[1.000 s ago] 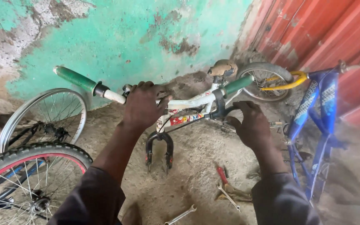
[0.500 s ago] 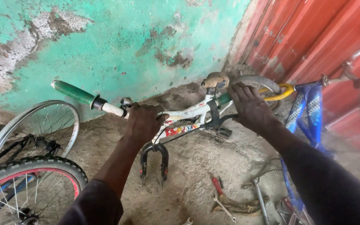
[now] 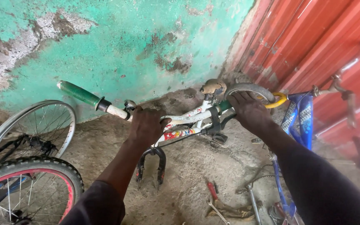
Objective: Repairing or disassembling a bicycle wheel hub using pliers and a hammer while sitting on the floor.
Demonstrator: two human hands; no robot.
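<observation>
while the left hand point(image 3: 146, 125) keeps gripping the handlebar point(image 3: 105, 105) of the small white bike frame point(image 3: 184, 125), the right hand point(image 3: 250, 110) has shifted up from beneath it to clasp the green bar point(image 3: 223, 106) near the rear wheel point(image 3: 248, 89), steadying it.

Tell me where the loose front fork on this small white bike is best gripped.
Grip the black fork by one blade, likely from the near side: its two bare legs point down with no wheel, just below the left hand on the handlebar.
</observation>
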